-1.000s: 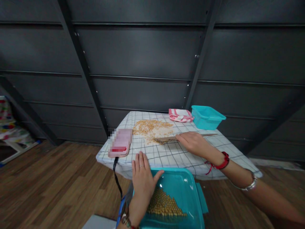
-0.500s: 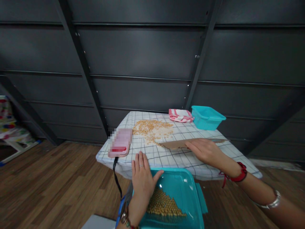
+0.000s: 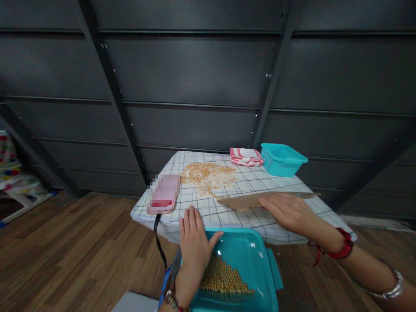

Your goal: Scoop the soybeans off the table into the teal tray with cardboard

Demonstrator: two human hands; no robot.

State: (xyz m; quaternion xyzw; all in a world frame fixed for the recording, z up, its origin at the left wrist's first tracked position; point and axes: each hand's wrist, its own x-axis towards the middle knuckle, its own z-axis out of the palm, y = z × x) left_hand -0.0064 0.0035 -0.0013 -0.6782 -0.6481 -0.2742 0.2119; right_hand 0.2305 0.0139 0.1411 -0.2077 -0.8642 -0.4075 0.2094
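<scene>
My right hand (image 3: 289, 212) grips a flat strip of brown cardboard (image 3: 242, 202), whose lower edge is at the checked tablecloth (image 3: 195, 219). Just beyond the strip's left tip lie spread-out yellow soybeans (image 3: 199, 173), mixed with smaller pale grains (image 3: 219, 180). My left hand (image 3: 195, 242) rests with fingers stretched out over the left rim of a teal plastic tub (image 3: 250, 251), fingertips reaching the cloth's front edge. A heap of soybeans (image 3: 224, 277) sits in the bottom of the tub.
A pink phone case (image 3: 165, 190) lies at the table's left side, a black strap hanging below it. A folded red-and-white cloth (image 3: 246, 157) and a small turquoise basket (image 3: 282, 160) stand at the back right. Behind the table rises a dark panelled wall (image 3: 191, 69).
My right hand and the cardboard strip have shifted right and slightly toward me, away from the soybeans. My left hand and the tub have stayed in place.
</scene>
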